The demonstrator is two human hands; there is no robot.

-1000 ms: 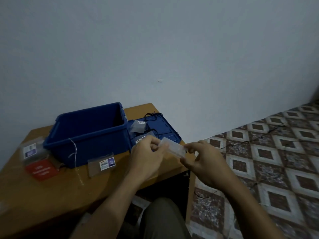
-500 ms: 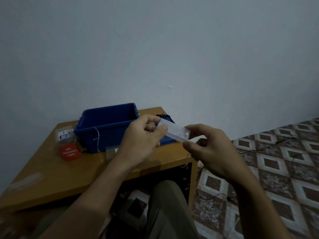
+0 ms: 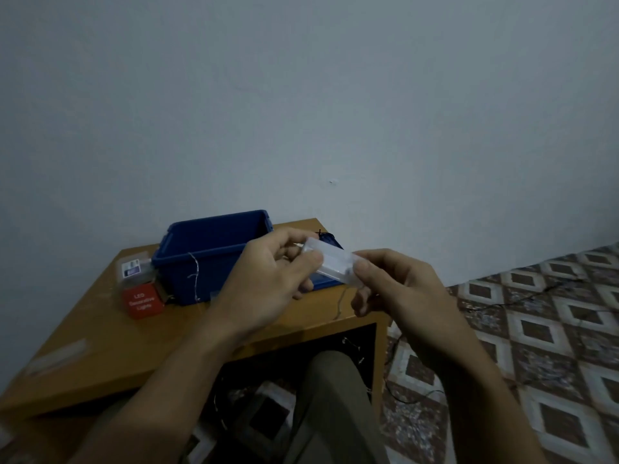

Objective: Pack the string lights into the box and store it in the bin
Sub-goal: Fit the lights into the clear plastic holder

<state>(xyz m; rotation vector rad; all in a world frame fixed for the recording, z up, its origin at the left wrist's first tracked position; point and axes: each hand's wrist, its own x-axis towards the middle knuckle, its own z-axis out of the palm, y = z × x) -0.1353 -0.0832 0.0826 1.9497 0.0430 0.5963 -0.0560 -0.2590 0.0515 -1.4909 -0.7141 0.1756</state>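
Centre of frame, held above the table's near right corner: small translucent box [image 3: 331, 262], oblong, frosted-clear plastic, tilted so its left end sits higher than its right. Contents too dim to make out.

Left hand [image 3: 264, 286]: fingers curled round the box's upper-left end, thumb pressed on the near face. Firm grip.

Right hand [image 3: 398, 289]: thumb and forefinger pinch the lower-right end, the remaining fingers loosely curled underneath and touching nothing I can see.

A thin wire [image 3: 340, 301] dangles just below the box between the two hands. Whether it runs out of the box I cannot tell.

Behind the hands, mid-frame left: blue bin [image 3: 201, 262], open-topped, standing on the wooden table [image 3: 110, 343] near the wall. A fine strand of string lights [image 3: 194, 276] is draped over its front wall and trails down to the tabletop. A sliver of blue lid [image 3: 335, 243] shows just right of the bin, mostly hidden by the hands.

Left of the bin, touching or nearly so: red card [image 3: 142, 301] printed "LED Decorative Lights", lying flat, and just beyond it a clear packet [image 3: 132, 267] with a small label.

Lower centre, in the dark gap under the table: more fine wire [image 3: 355, 349]. On the patterned tile floor [image 3: 536, 329] at right, a dark cable [image 3: 522, 300] straggles across.
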